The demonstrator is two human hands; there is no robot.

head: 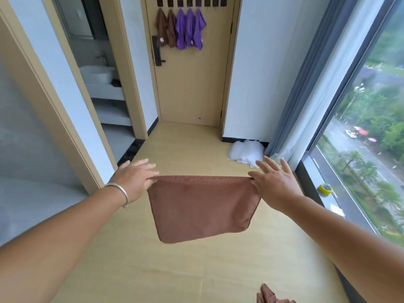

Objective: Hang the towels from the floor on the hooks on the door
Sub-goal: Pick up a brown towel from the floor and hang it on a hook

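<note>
A brown towel [203, 206] hangs spread out in front of me, stretched taut along its top edge. My left hand [135, 178] pinches its top left corner. My right hand [273, 182] pinches the top right corner, its other fingers straight. Far ahead stands the beige door [192, 84] with a row of dark hooks [192, 2] near its top. Two brown towels [166, 27] and three purple towels [190, 29] hang from the left hooks; the three hooks at the right are bare. Another brown towel [271, 295] lies on the floor at the bottom edge.
A white crumpled heap [246, 153] lies on the floor by the right wall. A grey curtain [306, 84] and a big window run along the right, with a yellow tape roll [325, 189] on the sill. An open bathroom doorway [98, 73] is at left.
</note>
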